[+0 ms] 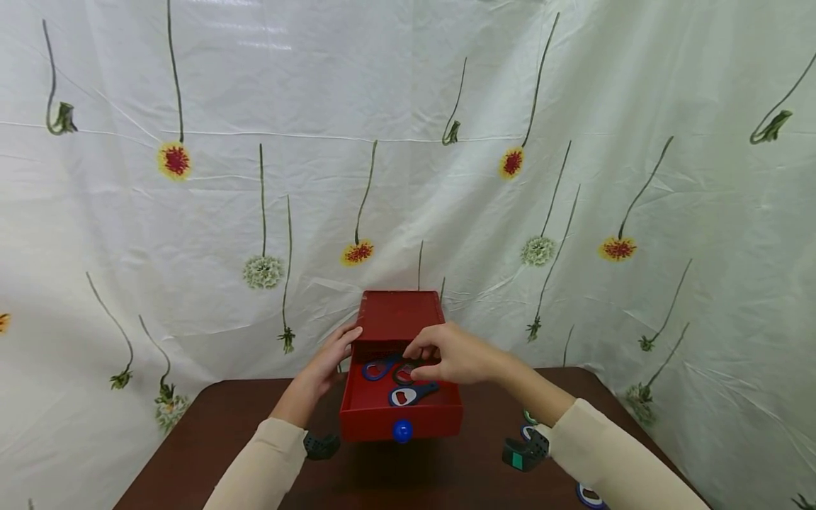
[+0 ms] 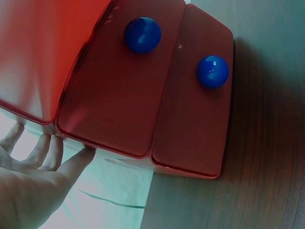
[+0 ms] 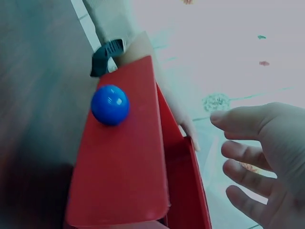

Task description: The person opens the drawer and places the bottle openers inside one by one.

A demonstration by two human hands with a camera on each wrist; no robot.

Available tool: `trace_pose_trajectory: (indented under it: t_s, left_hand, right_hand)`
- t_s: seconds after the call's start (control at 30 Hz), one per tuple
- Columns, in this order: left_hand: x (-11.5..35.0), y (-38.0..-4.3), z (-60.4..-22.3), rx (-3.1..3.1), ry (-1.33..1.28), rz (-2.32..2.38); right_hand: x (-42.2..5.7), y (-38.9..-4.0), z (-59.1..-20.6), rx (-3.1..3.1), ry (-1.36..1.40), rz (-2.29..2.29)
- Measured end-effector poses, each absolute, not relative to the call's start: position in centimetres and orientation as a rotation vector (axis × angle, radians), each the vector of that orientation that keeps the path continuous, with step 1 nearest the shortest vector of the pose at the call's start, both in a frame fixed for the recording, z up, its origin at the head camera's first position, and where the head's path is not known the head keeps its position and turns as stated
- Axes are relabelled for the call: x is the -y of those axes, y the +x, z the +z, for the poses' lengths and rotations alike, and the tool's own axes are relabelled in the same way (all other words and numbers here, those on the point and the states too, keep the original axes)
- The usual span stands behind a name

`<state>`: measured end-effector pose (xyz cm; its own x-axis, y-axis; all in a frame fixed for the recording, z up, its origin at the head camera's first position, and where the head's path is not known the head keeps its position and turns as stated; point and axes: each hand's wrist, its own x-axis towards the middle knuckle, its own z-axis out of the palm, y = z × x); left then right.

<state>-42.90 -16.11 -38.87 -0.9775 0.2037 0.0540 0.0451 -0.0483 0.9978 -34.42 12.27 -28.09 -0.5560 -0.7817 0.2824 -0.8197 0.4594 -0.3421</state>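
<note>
A red drawer cabinet (image 1: 403, 312) stands on the table with its top drawer (image 1: 363, 423) pulled out. Several bottle openers lie inside; one with a blue handle (image 1: 423, 389) is near the front, another blue one (image 1: 372, 371) farther back, and a dark one (image 1: 400, 381) between them. My left hand (image 1: 326, 363) rests against the cabinet's left side, fingertips touching the wall in the left wrist view. Over the drawer's right part is my right hand (image 1: 451, 352), its fingers loosely bent above the openers. Nothing shows between the thumb and fingers in the right wrist view.
Two lower drawers with blue knobs (image 2: 142, 35) are closed. On the brown table (image 1: 280, 489), more bottle openers lie at the right, one (image 1: 589, 496) near the bottom edge, others partly behind my right forearm. A white flowered cloth (image 1: 408, 106) hangs behind.
</note>
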Motion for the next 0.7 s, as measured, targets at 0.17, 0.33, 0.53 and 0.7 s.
trace_pose_trajectory:
  t_s: [0.17,0.33,0.53,0.7]
  left_hand:
    - [16.1,-42.9,-38.8,-2.083,0.278,2.176]
    - [16.2,-43.0,-38.8,-2.089,0.273,2.169]
    - [16.3,-42.9,-38.8,-2.091,0.263,2.164]
    - [16.1,-42.9,-38.7,-2.092,0.265,2.159]
  right_hand:
    - [-13.0,-32.9,-28.8,2.579,1.36,0.805]
    - [-13.3,-31.5,-29.5,2.531,1.301,0.925]
    - [-13.4,-29.8,-30.9,2.514,1.225,1.004]
    - [-13.3,-28.8,-32.4,2.486,1.192,1.069]
